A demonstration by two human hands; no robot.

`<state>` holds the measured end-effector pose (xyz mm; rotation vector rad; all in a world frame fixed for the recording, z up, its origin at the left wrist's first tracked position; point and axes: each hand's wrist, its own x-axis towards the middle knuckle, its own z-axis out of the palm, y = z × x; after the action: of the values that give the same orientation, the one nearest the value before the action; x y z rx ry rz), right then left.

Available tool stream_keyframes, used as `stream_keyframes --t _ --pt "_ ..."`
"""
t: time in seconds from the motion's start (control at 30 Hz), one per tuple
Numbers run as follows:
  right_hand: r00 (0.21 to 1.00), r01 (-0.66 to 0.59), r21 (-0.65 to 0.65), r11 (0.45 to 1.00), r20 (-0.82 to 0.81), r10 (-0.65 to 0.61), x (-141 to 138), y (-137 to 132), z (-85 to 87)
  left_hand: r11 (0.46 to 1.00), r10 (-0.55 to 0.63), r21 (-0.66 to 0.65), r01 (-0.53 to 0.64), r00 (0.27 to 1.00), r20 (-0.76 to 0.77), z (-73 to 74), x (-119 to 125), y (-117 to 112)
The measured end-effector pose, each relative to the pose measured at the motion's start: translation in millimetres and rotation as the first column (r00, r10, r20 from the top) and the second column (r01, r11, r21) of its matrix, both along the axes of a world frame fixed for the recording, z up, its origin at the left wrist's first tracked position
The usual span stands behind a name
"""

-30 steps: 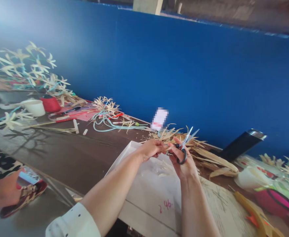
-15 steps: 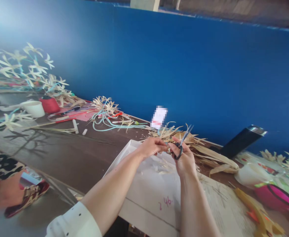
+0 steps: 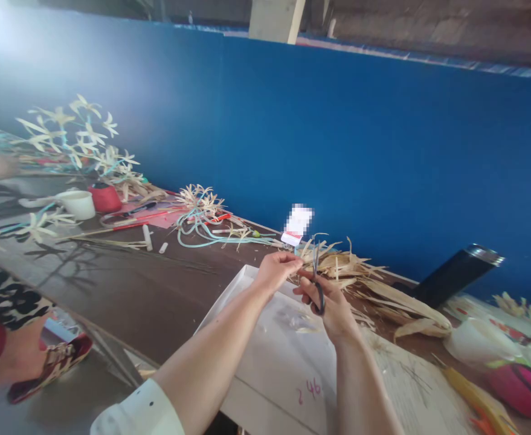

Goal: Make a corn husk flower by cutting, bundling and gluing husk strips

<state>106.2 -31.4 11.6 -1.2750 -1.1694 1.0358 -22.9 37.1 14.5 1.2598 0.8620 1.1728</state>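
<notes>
My right hand [image 3: 333,305] holds a pair of scissors [image 3: 320,298] by the black handles, its fingers curled round them. The blades point up, just right of my left hand [image 3: 275,273]. That hand has its thumb and fingertips pinched together; whatever is between them is too small to make out. Both hands are over a shallow white box [image 3: 269,356] with a few pale scraps in it and pink numbers on its front. Behind the scissors lies a heap of dry, straw-coloured husks [image 3: 347,266].
A phone-like white screen [image 3: 298,223] stands against the blue wall [image 3: 337,133]. A black flask [image 3: 458,275] leans at right, near a white cup [image 3: 478,341] and pink pouch [image 3: 523,386]. At left are pale husk flowers [image 3: 88,130], a white mug [image 3: 77,205] and another person's leg [image 3: 18,356].
The scissors have turned from slanting right to nearly upright, their blades now closer to my left fingertips. My hands have drawn slightly apart. The whole view has shifted a little.
</notes>
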Motion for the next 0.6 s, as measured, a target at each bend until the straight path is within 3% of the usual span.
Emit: stream_keyframes --t 0.13,0.6 --pt "0.994 -0.077 -0.033 0.996 0.075 0.079 -2.4 -1.1 1.9 1.000 0.030 -0.009 -0.029 0.998 0.058 3.3 -0.9 -0.8" --pt "0.987 -0.062 -0.051 0.997 0.148 0.069 -5.6 0.3 -0.9 1.000 0.030 -0.009 -0.030 0.996 0.088 8.8 -1.4 -5.0"
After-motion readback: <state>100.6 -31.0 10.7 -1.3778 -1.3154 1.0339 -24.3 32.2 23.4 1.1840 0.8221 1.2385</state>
